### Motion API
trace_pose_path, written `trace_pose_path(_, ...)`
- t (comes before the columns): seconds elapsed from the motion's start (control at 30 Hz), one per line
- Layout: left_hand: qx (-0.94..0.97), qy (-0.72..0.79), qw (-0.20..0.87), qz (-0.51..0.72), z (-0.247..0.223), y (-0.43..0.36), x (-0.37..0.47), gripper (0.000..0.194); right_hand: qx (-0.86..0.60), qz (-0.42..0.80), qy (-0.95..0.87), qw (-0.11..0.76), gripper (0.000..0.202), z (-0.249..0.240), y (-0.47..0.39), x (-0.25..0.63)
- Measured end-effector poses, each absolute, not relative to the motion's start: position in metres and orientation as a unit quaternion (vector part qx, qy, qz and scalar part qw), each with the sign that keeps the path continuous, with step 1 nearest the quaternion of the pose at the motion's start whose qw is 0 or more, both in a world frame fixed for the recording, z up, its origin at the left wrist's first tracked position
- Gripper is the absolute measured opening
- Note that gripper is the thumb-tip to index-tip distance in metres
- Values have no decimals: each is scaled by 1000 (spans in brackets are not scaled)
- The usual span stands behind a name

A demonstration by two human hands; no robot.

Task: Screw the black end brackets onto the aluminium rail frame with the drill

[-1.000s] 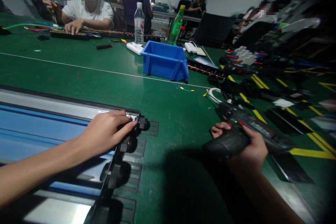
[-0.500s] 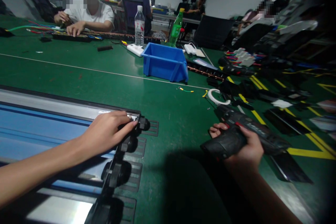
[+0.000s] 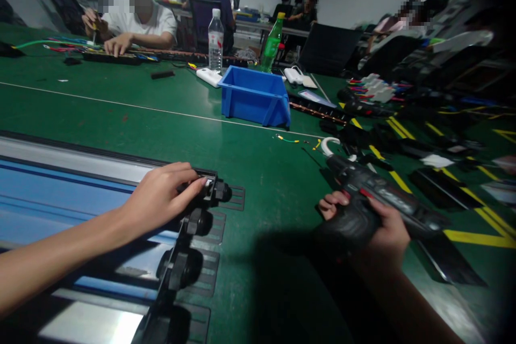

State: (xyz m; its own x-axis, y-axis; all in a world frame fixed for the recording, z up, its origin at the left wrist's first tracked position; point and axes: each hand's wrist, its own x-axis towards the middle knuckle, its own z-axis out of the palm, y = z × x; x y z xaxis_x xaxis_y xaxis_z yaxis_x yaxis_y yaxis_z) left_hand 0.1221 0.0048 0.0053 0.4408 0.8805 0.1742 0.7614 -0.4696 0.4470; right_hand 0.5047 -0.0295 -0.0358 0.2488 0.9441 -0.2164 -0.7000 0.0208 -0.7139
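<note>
1. Here, the right hand is curled tight around the handle of a black drill, which is on the right side, its nose pointing away from the person.
2. The left hand is partly closed, with bent fingers at the far corner of a blue and silver case; I can't tell if it pinches anything.
3. The case lies on the green table, at the left, with black knobs along its end.
4. A blue box sits farther back, near two bottles.
</note>
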Motion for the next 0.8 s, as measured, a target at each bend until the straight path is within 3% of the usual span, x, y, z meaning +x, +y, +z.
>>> trace_pose_path(0.1, 822, 496, 150, 234, 8, 7, 121, 35, -339, 642, -145, 672, 21, -34, -33, 497)
trace_pose_path(0.33, 813, 481, 146, 295, 9, 7, 121, 15, -303, 773, -233, 507, 26, -34, -43, 473)
trace_pose_path(0.8, 830, 455, 156, 281, 3, 9, 123, 24, -321, 829, -253, 382, 25, -7, -57, 447)
